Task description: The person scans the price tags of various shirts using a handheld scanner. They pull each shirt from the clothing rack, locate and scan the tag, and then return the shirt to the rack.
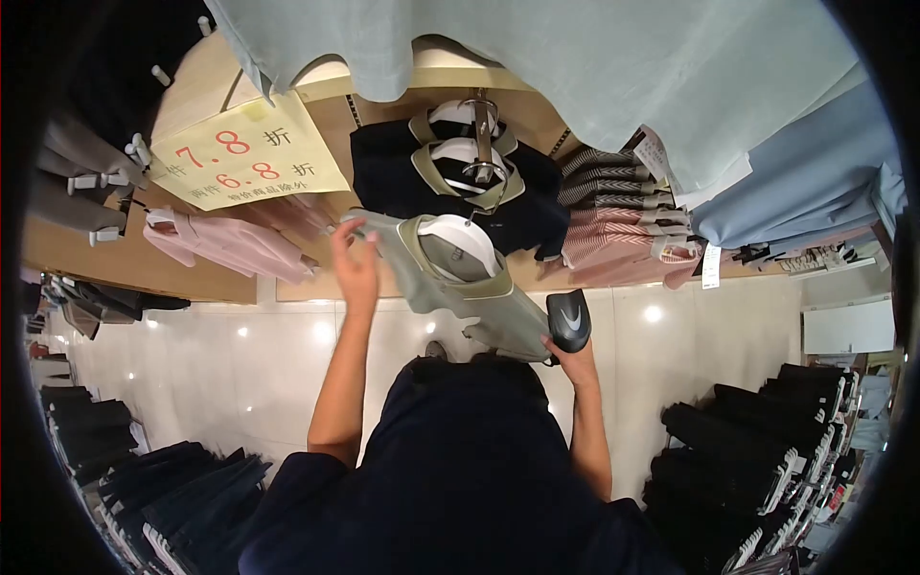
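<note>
Beneath you lies a glossy, pale tiled floor (pixel 623 335). Ahead, black short-sleeved polo shirts (pixel 393 177) with khaki collars hang behind a grey-green fabric polo shirt (pixel 508 321), which slants before you on a white curved hanger (pixel 484 247). Your left hand (pixel 356 273), fingers spread, is beside its shoulder; you cannot tell whether they touch. Your right hand (pixel 575 362), near its lower edge, grasps a black rounded object (pixel 568 331) bearing a pale swoosh.
</note>
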`<action>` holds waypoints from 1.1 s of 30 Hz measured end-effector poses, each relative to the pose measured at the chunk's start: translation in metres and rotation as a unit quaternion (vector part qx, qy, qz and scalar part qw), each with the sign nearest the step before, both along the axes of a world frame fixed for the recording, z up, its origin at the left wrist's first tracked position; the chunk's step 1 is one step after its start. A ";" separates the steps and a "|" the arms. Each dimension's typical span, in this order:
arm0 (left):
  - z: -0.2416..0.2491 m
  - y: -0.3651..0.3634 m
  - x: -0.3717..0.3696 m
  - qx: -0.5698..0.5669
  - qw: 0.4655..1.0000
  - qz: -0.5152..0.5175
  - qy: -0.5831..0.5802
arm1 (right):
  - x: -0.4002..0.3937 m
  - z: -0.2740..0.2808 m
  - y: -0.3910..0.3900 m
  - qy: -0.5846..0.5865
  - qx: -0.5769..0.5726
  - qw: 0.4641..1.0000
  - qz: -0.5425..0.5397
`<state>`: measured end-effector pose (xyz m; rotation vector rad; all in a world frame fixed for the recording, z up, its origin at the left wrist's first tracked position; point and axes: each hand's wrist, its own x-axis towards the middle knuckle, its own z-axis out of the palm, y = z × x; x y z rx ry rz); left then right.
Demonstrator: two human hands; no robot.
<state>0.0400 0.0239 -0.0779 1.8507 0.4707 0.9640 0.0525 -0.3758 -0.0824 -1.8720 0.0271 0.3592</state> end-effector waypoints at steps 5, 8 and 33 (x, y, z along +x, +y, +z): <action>-0.140 0.060 -0.054 -0.354 0.915 0.052 0.188 | -0.004 -0.006 -0.017 0.063 0.034 0.997 0.033; -0.162 0.072 -0.054 -0.424 0.881 0.030 0.206 | -0.008 0.003 -0.016 0.073 0.078 0.994 0.020; -0.181 -0.202 -0.117 -0.379 0.611 -0.500 0.484 | -0.021 -0.012 -0.037 0.203 0.315 0.920 -0.111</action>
